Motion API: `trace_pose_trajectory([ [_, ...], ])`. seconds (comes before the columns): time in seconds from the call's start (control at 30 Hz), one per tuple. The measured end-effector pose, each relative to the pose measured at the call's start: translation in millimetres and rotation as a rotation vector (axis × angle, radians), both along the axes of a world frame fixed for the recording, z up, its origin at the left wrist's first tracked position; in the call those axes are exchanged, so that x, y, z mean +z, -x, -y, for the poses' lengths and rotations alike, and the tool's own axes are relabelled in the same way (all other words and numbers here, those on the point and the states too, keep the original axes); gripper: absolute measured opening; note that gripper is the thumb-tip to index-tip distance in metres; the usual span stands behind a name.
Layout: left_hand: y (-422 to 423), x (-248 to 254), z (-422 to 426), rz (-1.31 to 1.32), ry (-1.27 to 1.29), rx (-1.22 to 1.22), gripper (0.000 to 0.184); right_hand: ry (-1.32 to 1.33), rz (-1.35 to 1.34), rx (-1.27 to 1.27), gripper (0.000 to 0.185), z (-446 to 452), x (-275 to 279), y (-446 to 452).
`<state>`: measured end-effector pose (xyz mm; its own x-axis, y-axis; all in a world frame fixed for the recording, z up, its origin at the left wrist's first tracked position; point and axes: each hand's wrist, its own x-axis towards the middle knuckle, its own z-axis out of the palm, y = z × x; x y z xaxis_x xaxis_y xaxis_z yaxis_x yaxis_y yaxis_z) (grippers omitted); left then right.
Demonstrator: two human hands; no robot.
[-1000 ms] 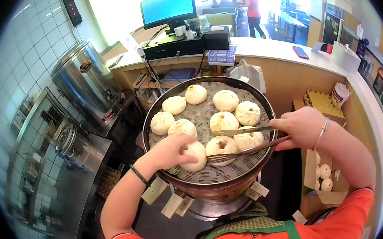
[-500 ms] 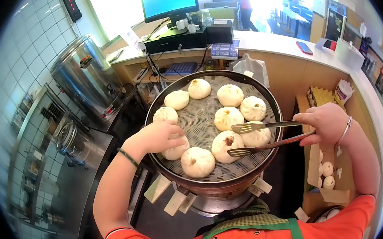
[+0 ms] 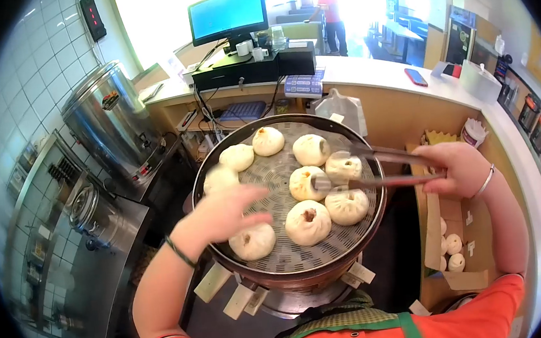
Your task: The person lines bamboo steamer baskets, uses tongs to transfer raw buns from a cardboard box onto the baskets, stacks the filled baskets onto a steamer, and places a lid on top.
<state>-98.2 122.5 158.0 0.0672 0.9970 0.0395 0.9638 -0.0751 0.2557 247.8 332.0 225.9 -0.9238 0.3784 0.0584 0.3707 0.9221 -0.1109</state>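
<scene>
So my left arm [image 3: 159,291] reached up from 7 o'clock, elbow bent, and the left hand [image 3: 220,217] was palm down, kinda blurry, fingers loosely spread toward 2 or 3 o'clock. Right arm [image 3: 510,225] came from 4 o'clock, right hand [image 3: 454,167] pointing at 9, fingers curled in a grip.

White tiles [image 3: 43,73] line the wall at the left, above a metal counter [image 3: 115,234]; a curved white worktop [image 3: 365,69] with wooden sides [image 3: 401,116] wraps around the front and right, over a dark floor [image 3: 225,314], while strong light floods the big window [image 3: 154,18] and the seating area beyond, where a pale table [image 3: 403,30] stands near a green bench [image 3: 304,34]
</scene>
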Motion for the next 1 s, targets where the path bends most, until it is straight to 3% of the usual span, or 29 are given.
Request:
trace_pose_trajectory([
  [0.07,17,3,-32,-0.057,-0.073,0.099,0.049,-0.011,-0.164,-0.139,0.058,-13,-7,-1],
  [0.13,17,5,-54,-0.271,-0.212,0.125,0.053,-0.036,-0.122,-0.224,0.058,-22,-14,-5],
  [0.27,-27,10,-59,-0.065,-0.02,-0.049,0.055,-0.08,-0.013,-0.282,0.059,-30,-14,-17],
  [0.37,-49,4,-57,-0.075,0.186,0.001,0.054,-0.067,-0.019,-0.248,0.058,-17,-16,-11],
  [0.43,-43,-8,-70,-0.041,0.152,0.039,0.056,-0.187,0.213,-0.314,0.053,-6,-12,6],
  [0.6,-27,-28,-102,0.078,0.056,0.089,0.054,-0.183,0.154,-0.285,0.052,-26,-40,26],
  [0.7,-39,-7,-94,0.078,0.259,0.08,0.054,-0.11,0.207,-0.345,0.054,-26,-27,28],
  [0.83,-31,2,-76,0.04,0.173,0.088,0.059,-0.183,-0.066,-0.228,0.057,-38,-20,32],
  [1.0,-38,20,-50,0.063,-0.019,0.075,0.053,-0.177,0.057,-0.259,0.047,-33,-53,113],
])
